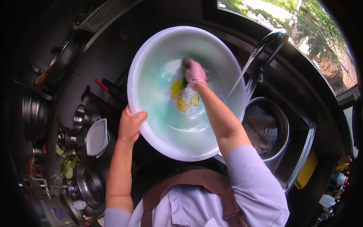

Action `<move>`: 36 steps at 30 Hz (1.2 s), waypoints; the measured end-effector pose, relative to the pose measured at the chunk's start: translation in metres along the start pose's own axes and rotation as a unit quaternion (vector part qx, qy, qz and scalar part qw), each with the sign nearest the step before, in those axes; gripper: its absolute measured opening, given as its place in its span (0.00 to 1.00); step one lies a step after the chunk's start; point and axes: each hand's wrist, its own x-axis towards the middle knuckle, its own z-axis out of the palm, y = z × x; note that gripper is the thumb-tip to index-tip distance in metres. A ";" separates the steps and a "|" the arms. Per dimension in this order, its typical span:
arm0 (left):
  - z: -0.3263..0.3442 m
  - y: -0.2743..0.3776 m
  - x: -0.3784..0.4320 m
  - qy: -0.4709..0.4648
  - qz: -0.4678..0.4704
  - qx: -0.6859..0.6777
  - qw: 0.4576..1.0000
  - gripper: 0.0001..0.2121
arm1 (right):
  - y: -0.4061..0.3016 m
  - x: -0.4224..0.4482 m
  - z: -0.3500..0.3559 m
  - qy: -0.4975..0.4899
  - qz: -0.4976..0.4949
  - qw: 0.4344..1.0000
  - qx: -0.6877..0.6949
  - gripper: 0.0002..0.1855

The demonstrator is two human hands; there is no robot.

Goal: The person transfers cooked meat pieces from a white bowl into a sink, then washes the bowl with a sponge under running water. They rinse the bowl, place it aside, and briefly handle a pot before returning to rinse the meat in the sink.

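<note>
My left hand is bare and grips the rim of a large white plastic basin, its thumb over the edge at the lower left. The basin is tilted towards me, and its inside looks wet, with a yellow and green printed pattern on the bottom. Inside it is my right hand, in a pink glove and blurred, closed on a dark scrubbing pad against the basin's inner wall. A thin stream of water runs from a metal faucet at the basin's right side.
Right of the basin, a round metal pot holding liquid sits in the sink. White plates, metal bowls, leafy vegetables and a large metal bowl stand on the left. Above them is a white perforated basket. A window lies at the upper right.
</note>
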 end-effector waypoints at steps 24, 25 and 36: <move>-0.008 -0.022 0.020 0.005 -0.009 -0.046 0.999 0.22 | 0.105 -0.146 -0.061 -0.235 -0.175 0.795 -0.531 0.13; -0.008 -0.023 0.021 0.020 -0.012 -0.050 0.998 0.22 | 0.076 -0.153 -0.063 -0.368 -0.204 0.765 -0.488 0.13; -0.016 -0.025 0.011 0.026 -0.044 -0.064 0.997 0.23 | -0.018 -0.188 -0.052 -0.412 -0.091 0.907 0.012 0.17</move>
